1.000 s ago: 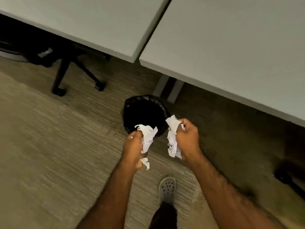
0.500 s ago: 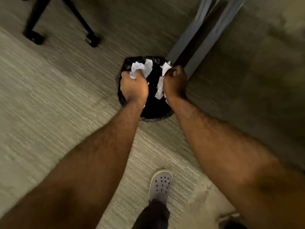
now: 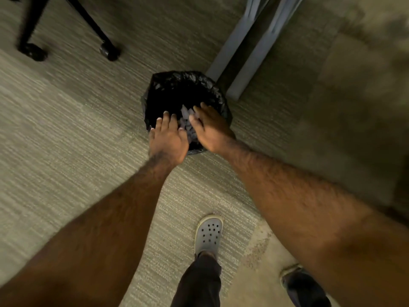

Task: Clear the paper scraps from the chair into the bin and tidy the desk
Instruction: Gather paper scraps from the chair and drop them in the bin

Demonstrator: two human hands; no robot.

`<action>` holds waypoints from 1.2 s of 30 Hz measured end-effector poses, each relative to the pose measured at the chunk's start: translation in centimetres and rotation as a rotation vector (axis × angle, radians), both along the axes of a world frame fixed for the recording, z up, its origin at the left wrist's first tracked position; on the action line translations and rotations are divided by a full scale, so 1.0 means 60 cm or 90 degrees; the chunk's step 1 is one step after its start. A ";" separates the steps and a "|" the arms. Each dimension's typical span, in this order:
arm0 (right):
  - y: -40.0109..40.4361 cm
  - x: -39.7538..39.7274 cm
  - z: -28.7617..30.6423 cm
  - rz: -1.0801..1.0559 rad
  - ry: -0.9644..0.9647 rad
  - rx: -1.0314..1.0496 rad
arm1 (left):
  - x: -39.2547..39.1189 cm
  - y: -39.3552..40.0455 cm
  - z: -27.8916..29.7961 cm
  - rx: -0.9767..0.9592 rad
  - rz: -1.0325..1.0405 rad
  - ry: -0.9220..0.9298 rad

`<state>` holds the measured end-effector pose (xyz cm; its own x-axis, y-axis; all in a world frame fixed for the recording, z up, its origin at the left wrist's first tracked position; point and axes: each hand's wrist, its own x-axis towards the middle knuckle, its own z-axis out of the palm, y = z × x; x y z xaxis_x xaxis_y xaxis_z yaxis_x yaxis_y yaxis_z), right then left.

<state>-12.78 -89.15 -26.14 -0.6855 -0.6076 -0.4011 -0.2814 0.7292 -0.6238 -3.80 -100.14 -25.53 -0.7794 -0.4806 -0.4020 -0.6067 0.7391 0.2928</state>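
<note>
So you let go: half a second before, both fists gripped scraps; now your left hand and right hand were spread empty over the bin, paper inside. Worktop tidying looked next.

Both bare forearms reach forward and down, converging. The left hand is palm-down with fingers spread, its grip empty. The right hand lies just beside it, fingers loosely extended, likewise empty.
</note>
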 end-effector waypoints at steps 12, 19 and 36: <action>0.142 0.088 0.346 -0.017 0.075 0.037 | 0.059 0.130 0.334 -0.009 -0.114 0.016; 0.252 0.146 0.526 -0.110 0.097 0.047 | 0.074 0.224 0.514 0.023 -0.252 0.035; 0.713 0.250 0.749 -0.603 0.198 0.070 | 0.002 0.646 0.724 0.046 -0.706 0.086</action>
